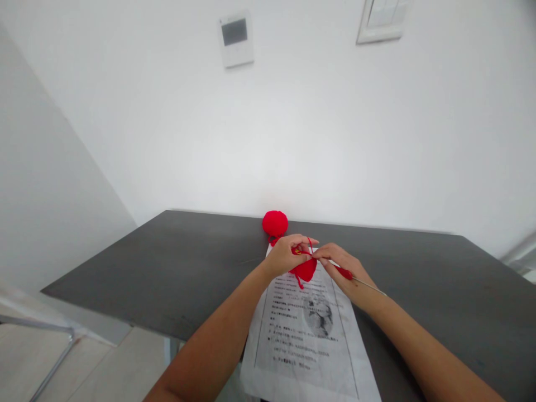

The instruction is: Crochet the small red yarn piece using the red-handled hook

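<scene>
My left hand (288, 252) is closed on a small piece of red crochet work (306, 270), with a strand of red yarn running up over its fingers. A bit of yellow shows at the top of the piece, too small to name. In my right hand (341, 265) is a crochet hook (345, 273) with a red grip and a thin metal shaft pointing back toward the wrist. Its working tip is hidden at the fingertips, which meet the work. A short red yarn tail hangs below the piece. Just behind my left hand sits a ball of red yarn (275, 223).
Under my hands lies a printed sheet of paper (310, 379) with text and a grey picture, reaching over the near edge of the dark table (201, 251). A white wall (268, 128) rises behind, carrying a small panel (237, 42) and a switch plate (383, 19).
</scene>
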Demonstrator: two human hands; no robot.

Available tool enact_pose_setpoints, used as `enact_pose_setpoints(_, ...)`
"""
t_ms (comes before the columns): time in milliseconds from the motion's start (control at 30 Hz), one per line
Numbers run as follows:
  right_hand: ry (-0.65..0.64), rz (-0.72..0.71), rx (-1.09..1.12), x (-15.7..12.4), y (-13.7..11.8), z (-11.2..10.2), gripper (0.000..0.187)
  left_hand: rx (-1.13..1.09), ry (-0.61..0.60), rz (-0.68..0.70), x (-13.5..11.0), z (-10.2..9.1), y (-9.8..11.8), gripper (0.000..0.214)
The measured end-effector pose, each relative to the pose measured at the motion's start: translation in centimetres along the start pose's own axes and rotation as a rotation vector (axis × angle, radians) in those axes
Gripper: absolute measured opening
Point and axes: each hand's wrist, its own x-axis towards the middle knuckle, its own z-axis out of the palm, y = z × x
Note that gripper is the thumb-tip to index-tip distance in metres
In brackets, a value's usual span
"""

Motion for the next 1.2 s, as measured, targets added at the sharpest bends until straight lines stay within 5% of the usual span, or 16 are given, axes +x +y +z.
enact_pose_setpoints(267,0.018,-0.017,-0.114,-0.2,0.1,0.1,0.025,-0.298,0.083,-0.188,0.4,-0.2,-0.4,0.054)
enact_pose_setpoints(833,0.044,-0.147,-0.261,-0.2,0.7,0.3,0.030,-0.889,0.136,-0.432,0.2,1.2,-0.2,0.042)
enact_pose_setpoints(1200,0.052,-0.113,-0.319,-0.1,-0.2,0.7,0.030,-0.695,0.240,-0.299,0.4,1.7,-0.7,0.049)
